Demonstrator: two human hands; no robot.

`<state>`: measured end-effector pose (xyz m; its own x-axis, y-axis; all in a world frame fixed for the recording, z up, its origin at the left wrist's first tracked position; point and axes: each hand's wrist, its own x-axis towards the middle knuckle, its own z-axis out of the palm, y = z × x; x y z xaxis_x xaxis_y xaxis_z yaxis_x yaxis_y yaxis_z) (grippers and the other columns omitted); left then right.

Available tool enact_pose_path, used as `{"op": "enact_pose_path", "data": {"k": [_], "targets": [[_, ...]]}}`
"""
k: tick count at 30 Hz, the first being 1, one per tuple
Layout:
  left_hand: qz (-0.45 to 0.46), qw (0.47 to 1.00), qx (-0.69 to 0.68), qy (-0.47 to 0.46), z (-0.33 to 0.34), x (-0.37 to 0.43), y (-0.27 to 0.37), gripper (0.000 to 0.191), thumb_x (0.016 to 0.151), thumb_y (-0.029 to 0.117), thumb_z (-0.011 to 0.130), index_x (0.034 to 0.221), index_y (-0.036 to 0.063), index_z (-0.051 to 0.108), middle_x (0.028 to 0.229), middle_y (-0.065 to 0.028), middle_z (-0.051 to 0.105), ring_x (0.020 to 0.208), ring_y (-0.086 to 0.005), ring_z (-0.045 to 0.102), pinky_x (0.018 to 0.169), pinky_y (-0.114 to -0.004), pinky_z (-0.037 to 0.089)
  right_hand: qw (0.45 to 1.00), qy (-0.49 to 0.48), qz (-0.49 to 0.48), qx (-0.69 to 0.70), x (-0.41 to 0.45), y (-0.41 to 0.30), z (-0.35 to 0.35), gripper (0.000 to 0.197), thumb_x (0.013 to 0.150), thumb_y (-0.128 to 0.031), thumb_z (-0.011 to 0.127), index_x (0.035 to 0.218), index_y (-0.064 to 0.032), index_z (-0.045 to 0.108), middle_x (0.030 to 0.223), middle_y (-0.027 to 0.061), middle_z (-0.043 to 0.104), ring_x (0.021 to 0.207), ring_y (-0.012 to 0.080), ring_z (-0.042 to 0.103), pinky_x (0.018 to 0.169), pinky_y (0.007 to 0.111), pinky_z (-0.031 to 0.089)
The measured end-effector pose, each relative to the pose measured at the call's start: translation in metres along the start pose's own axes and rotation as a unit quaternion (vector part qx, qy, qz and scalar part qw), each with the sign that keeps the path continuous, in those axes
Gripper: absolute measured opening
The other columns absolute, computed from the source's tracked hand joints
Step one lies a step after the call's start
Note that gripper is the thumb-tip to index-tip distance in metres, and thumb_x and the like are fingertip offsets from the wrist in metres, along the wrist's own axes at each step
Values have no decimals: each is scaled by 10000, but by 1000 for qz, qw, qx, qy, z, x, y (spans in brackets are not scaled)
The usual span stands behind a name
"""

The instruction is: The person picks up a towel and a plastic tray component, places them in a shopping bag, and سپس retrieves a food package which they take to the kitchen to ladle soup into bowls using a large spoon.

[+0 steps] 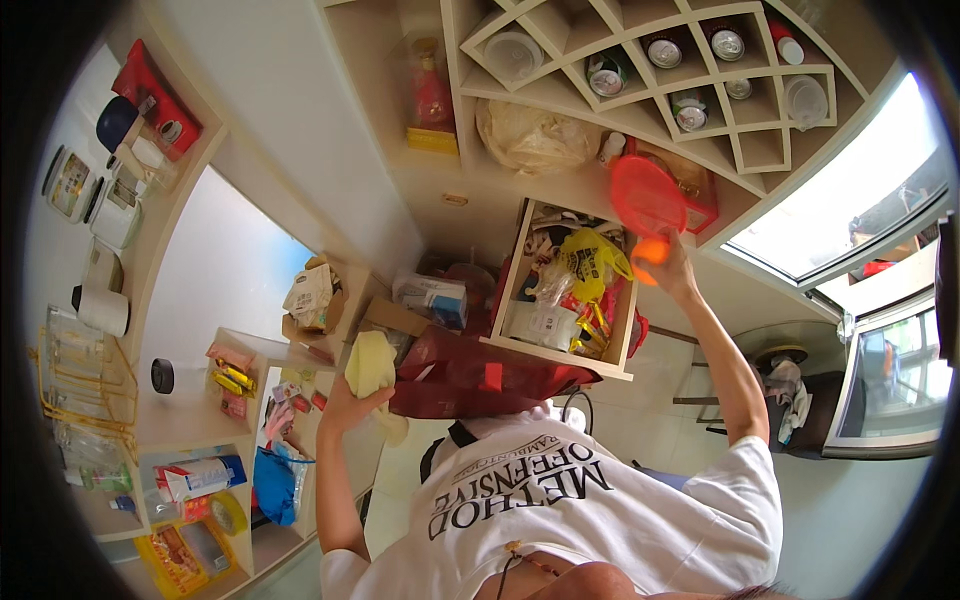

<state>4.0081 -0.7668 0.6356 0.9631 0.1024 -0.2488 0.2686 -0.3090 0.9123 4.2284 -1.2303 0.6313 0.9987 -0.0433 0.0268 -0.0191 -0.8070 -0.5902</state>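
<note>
My left hand (349,405) holds a pale yellow cloth (371,364), part of which hangs down past the fingers. In my right hand (677,268) are a red, round plastic item (646,193) and a bright orange object (651,259); blur hides exactly what each is. That hand is raised beside a pulled-out drawer (616,352). Inside the drawer lie a yellow printed plastic bag (589,262), a white package (541,324), yellow wrapped packets (592,330) and other mixed items. A dark red bag (457,375) sits below the drawer, close to my body.
Above the drawer, a shelf bears a large plastic-wrapped bundle (536,135) and a red box (697,196). Cans (664,52) fill parts of a lattice rack (645,101). Jars (116,210) and packages line the left shelves. A cardboard box (311,304) stands on the left counter.
</note>
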Motion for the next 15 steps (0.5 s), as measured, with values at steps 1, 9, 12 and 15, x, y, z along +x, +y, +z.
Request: {"op": "enact_pose_path", "data": {"k": [1, 9, 12, 15], "targets": [[1, 1000, -2, 1, 1, -3, 0, 423, 633, 170, 708, 998, 21, 554, 857, -54, 602, 752, -129, 565, 674, -265, 447, 999, 23, 24, -24, 19, 16, 4, 718, 570, -358, 717, 1105, -31, 368, 931, 180, 571, 875, 328, 554, 766, 385, 442], [24, 987, 152, 37, 15, -36, 31, 383, 604, 172, 710, 928, 19, 576, 851, -103, 613, 741, -227, 597, 683, -312, 458, 985, 69, 132, -89, 122, 64, 23, 826, 536, -493, 691, 1114, -17, 343, 1003, 221, 538, 951, 358, 518, 798, 406, 421], [130, 962, 236, 46, 21, -43, 16, 358, 603, 149, 699, 918, 30, 576, 878, -115, 600, 754, -280, 585, 673, -341, 463, 981, 59, 161, -94, 139, 68, 22, 861, 535, -524, 682, 1131, -18, 322, 1004, 229, 539, 956, 358, 520, 781, 413, 427], [102, 941, 312, 82, 38, -52, 30, 393, 604, 102, 673, 974, 60, 550, 930, -124, 577, 801, -339, 552, 661, -386, 465, 979, 66, 167, -102, 151, 81, 20, 893, 541, -548, 673, 1155, -21, 296, 995, 237, 542, 936, 357, 531, 746, 417, 440]]}}
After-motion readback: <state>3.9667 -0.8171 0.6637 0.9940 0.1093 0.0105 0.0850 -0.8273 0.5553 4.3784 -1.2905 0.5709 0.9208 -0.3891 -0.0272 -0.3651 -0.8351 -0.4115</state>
